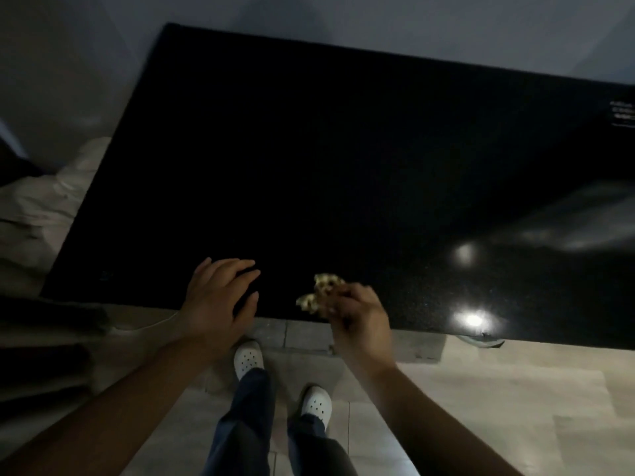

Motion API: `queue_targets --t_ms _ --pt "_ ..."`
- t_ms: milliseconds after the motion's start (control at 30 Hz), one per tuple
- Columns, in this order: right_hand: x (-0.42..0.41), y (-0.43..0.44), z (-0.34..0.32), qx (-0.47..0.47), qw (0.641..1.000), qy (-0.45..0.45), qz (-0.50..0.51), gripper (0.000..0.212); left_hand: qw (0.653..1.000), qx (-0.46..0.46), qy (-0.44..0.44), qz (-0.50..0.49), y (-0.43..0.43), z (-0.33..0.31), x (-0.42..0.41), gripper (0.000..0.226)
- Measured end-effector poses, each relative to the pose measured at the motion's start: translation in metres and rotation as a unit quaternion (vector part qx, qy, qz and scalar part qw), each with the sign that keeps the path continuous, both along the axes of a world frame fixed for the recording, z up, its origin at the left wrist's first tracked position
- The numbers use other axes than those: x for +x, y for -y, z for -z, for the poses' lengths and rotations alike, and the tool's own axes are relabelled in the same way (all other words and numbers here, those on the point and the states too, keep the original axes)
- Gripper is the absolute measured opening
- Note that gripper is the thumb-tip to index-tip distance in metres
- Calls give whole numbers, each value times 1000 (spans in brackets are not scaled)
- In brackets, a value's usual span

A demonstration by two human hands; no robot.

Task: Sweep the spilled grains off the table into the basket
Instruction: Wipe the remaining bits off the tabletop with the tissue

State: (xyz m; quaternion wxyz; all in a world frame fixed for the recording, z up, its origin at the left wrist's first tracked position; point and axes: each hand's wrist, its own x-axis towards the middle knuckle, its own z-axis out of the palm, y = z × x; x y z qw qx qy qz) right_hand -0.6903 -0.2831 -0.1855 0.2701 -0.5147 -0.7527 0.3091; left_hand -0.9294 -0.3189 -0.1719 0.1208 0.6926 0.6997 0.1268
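A small clump of yellowish grains (321,292) lies on the black table (343,166), close to its front edge. My right hand (357,314) is blurred, and its curled fingertips are bunched on the right side of the grains. My left hand (220,297) rests on the table to the left of them, with fingers and thumb bent in a C shape. Whether it holds something dark cannot be made out against the black top. No basket is in view.
The table's front edge runs just under both hands, with tiled floor and my white shoes (248,359) below it. Pale crumpled cloth or bags (51,201) lie off the table's left side. A white label (622,115) sits at the far right.
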Motion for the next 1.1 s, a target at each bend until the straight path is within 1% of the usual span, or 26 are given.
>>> queue_targets --t_ms 67,167,200,267,333,400,467,567,633,733,800,900,1100 --pt "3 16 -2 -11 1000 -9 -22 18 1000 -4 0 -12 12 -1 -3 48" --pt "8 30 -7 -66 993 45 -86 14 999 -20 6 -28 29 -8 -5 50" --pt "10 33 -11 -92 990 55 -89 15 999 -25 13 -32 34 -11 -5 50" --pt "14 31 -25 -104 993 26 -49 16 999 -27 28 -37 39 -17 -4 51" --pt "13 14 -45 -69 997 -30 -4 22 997 -37 39 -52 40 -23 -5 53" --pt "6 -13 -64 -41 998 -50 25 19 995 -41 58 -72 39 -29 -8 56" --pt "-2 -42 -79 -40 997 -36 53 14 993 -33 80 -81 35 -36 -10 57" --pt "-13 -74 -97 -47 994 -28 93 14 989 -27 110 -95 26 -51 -17 59" --pt "-22 -90 -108 -43 993 -30 110 15 989 -28 103 -101 17 -58 -27 53" --pt "-33 -110 -123 -43 990 -31 129 15 987 -48 118 -102 -5 -68 -46 46" --pt "-39 -121 -129 -57 989 -23 133 15 985 -59 132 -96 -21 -70 -62 40" --pt "-44 -132 -131 -74 985 -19 153 14 983 -73 153 -68 -50 -73 -87 39" --pt "-61 -164 -128 -57 976 -41 205 19 965 -154 210 -13 -114 -82 -111 42"
